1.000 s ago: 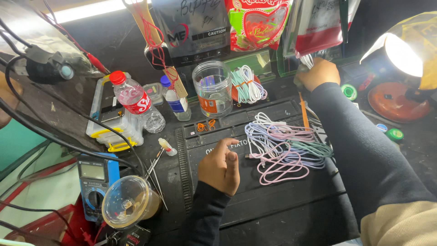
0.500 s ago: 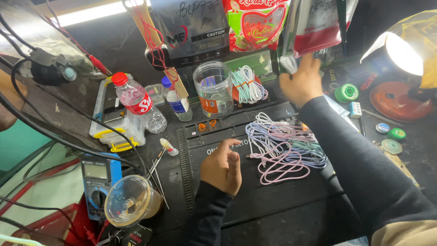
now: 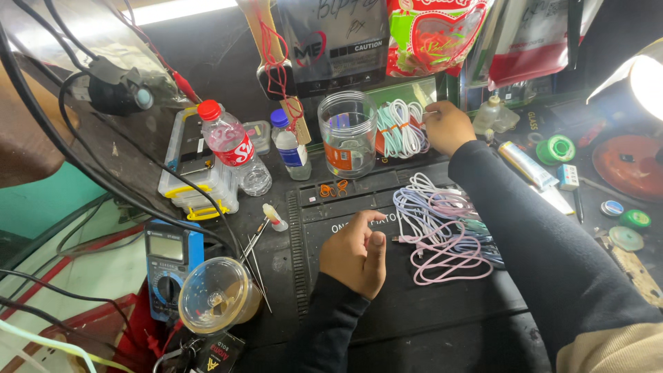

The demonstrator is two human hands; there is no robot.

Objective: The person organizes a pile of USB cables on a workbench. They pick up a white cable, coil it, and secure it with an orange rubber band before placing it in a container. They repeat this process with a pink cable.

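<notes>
Your right hand (image 3: 449, 126) reaches to back edge of bench (image 3: 442, 324), fingertips touching white cable bundle (image 3: 402, 128) beside clear plastic jar (image 3: 348, 133); grip looks loose, not clearly closed on bundle. Your left hand (image 3: 356, 252) rests mid-bench on black mat (image 3: 387, 207), fingers curled, holding nothing visible. Loose pink, white and blue cables (image 3: 445, 228) lie just beside it, toward right edge.

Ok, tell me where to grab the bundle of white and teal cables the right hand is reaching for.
Grip the bundle of white and teal cables around its middle, where an orange tie seems to cinch the loops together. Come from the right and front, as the right hand does: the clear plastic jar stands close on its left and hanging packets block the back, so that side looks freest.
</notes>
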